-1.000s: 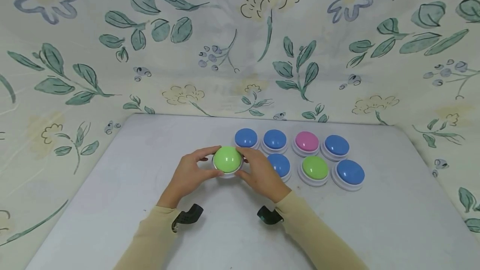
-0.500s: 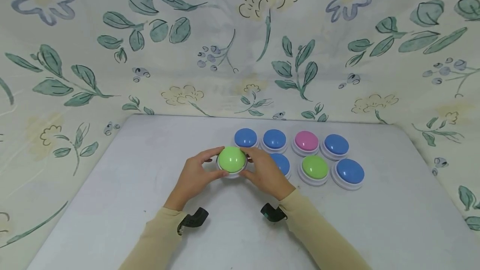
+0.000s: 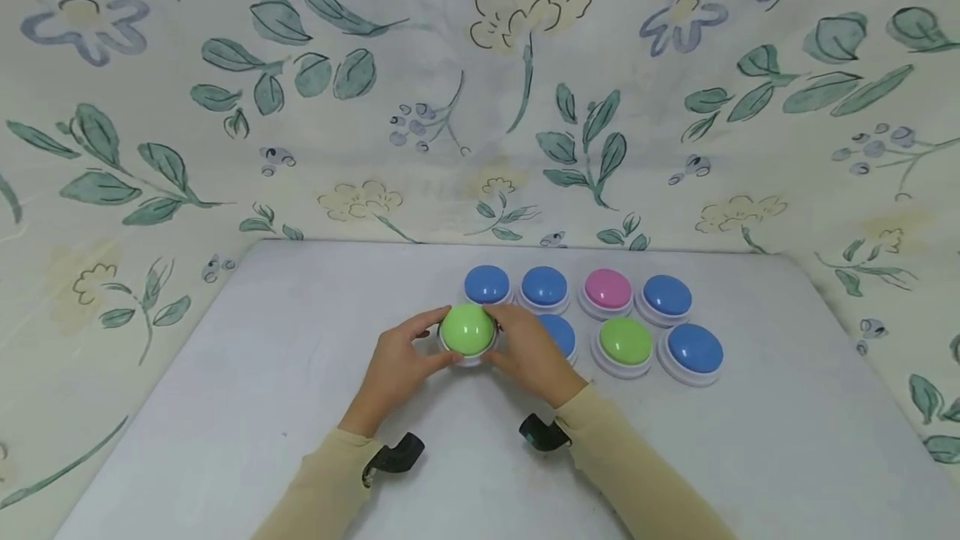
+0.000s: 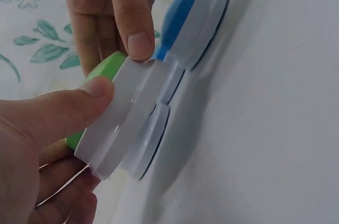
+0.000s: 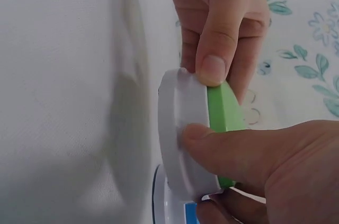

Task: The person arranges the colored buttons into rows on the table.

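Note:
Both hands hold a push button with a green dome [image 3: 467,329] and a white base, one from each side. The left hand [image 3: 402,365] pinches its left side, thumb at the near edge and fingers beyond. On the other side, the right hand [image 3: 534,358] grips it in the same way. In the left wrist view the white base [image 4: 124,113] is tilted and stands a little off the table, with a shadow beside it. Close by the right hand is a blue button [image 3: 558,336], partly hidden behind that hand. Another blue button [image 3: 487,284] sits just beyond the held one.
More buttons stand in two rows to the right: a blue one [image 3: 544,286], a pink one [image 3: 607,288], a blue one [image 3: 667,296], a green one [image 3: 625,341] and a blue one [image 3: 695,348]. The white table [image 3: 225,407] meets a floral cloth [image 3: 427,165] at the back.
Both hands have shifted slightly to the right with the green button between them. The other buttons keep their places on the table; the head view has tilted a little.

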Tool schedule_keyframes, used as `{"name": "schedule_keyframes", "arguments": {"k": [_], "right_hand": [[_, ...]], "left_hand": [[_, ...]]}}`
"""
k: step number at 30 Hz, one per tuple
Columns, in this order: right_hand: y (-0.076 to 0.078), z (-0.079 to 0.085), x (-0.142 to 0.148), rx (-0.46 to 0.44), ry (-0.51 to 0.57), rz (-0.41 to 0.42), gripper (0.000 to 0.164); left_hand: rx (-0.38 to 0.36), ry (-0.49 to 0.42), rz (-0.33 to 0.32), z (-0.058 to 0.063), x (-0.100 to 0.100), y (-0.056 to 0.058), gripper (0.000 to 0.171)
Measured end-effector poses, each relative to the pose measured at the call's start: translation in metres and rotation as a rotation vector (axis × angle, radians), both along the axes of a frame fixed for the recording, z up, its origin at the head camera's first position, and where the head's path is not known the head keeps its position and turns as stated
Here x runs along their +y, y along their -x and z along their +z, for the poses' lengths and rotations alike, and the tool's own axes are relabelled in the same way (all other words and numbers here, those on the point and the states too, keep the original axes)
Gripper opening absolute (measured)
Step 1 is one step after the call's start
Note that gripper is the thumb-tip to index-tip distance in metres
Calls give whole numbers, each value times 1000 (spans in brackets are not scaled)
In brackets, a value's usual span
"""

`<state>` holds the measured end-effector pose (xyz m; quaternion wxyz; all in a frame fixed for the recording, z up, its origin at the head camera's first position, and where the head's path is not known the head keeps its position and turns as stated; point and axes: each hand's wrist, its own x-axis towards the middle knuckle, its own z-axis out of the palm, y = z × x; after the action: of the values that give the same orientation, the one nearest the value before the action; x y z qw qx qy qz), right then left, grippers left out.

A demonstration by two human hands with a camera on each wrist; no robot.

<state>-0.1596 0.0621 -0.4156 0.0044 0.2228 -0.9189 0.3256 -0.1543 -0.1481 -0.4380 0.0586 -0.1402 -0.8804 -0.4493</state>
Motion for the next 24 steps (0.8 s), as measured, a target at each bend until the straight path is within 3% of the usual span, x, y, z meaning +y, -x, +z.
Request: {"name": "schedule_keyframes", "arguments": {"k": [12, 24], "right_hand": [[0, -6, -3, -68, -41, -42, 67], [-4, -7, -2, -48, -67, -62, 67]], "left_hand": [[18, 27, 30, -9, 9, -2, 65], [-7, 2, 22, -11, 14, -3, 65]]}}
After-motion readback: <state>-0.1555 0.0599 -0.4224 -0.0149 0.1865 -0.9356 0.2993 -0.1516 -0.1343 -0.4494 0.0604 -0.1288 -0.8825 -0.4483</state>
